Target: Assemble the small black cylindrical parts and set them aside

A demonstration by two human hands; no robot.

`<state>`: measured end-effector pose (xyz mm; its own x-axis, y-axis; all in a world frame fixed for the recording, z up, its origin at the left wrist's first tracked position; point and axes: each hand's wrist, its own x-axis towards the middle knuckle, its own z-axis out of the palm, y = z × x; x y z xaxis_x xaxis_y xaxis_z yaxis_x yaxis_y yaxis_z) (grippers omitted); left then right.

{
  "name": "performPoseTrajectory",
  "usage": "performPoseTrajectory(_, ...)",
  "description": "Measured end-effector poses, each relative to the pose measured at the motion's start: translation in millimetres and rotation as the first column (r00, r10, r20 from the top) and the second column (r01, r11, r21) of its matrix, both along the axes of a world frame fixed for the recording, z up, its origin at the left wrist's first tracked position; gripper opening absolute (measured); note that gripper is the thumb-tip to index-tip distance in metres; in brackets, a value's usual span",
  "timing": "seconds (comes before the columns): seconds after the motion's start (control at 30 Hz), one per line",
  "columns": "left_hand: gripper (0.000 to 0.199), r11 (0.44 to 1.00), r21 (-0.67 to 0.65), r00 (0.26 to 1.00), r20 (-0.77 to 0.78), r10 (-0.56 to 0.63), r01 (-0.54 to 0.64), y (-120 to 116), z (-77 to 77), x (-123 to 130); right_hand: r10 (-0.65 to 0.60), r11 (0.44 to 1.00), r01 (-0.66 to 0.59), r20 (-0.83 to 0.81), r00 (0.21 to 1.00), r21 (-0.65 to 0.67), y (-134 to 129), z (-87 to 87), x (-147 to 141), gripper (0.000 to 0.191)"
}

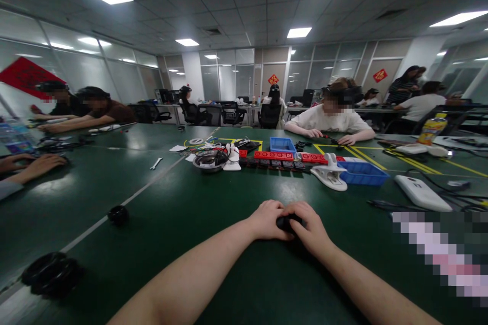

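Close in front of me on the green table (pixel 213 264), my left hand (pixel 268 219) and my right hand (pixel 309 226) meet around a small, rounded black object (pixel 284 223). The fingers of both hands curl over it and hide most of its shape, so its exact kind does not show. My left hand grips its left side; my right hand covers its top and right. To the left lie a small black coil (pixel 118 215) and a larger bundle of black coils (pixel 52 274), both apart from my hands.
Beyond my hands stand a metal bowl (pixel 209 166) with wires, red sockets (pixel 274 155), a white clip (pixel 331 176) and blue trays (pixel 364 172) (pixel 282 145). A wrench (pixel 156 163) lies left. A white power bank-like block (pixel 422 193) and cables are right. Co-workers sit around the table.
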<state>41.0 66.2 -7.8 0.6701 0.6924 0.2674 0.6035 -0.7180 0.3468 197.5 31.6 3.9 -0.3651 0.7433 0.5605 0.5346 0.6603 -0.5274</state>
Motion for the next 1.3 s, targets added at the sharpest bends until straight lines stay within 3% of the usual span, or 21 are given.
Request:
performPoseTrajectory(0.23,0.042,0.997,-0.004,0.997,-0.011,-0.072,0.072,4,-3.7,-1,0.029,0.998,-0.029,0.009,1.000,0.061,-5,1.8,-4,0.018)
performPoseTrajectory(0.33,0.059,0.999,-0.015,0.999,0.011,-0.038,0.038,2,-2.4,0,0.027,0.995,-0.031,0.039,0.999,0.097,-7,2.0,-5,0.019)
performPoseTrajectory(0.43,0.078,0.999,-0.036,0.999,0.040,0.000,0.001,-3,-0.5,2,-0.059,0.993,0.054,0.041,0.997,0.110,-5,-2.0,-5,0.029)
performPoseTrajectory(0.53,0.085,0.998,-0.051,0.998,0.055,0.041,-0.038,-8,-0.3,5,-0.133,0.988,0.129,0.042,0.990,0.086,2,-9.6,-3,0.040)
performPoseTrajectory(0.83,0.060,0.980,0.002,0.979,0.045,0.200,-0.201,-11,-2.3,10,-0.305,0.952,0.305,0.070,0.950,0.009,12,-18.6,-2,0.025)
performPoseTrajectory(1.13,0.041,0.987,0.012,0.986,0.047,0.161,-0.162,-8,-2.2,9,-0.372,0.928,0.372,0.080,0.925,0.005,10,-15.3,-6,0.020)
performPoseTrajectory(1.3,0.040,0.997,0.003,0.996,0.056,0.075,-0.075,-1,-0.4,1,-0.280,0.960,0.278,0.075,0.957,0.039,7,-9.0,-3,0.014)
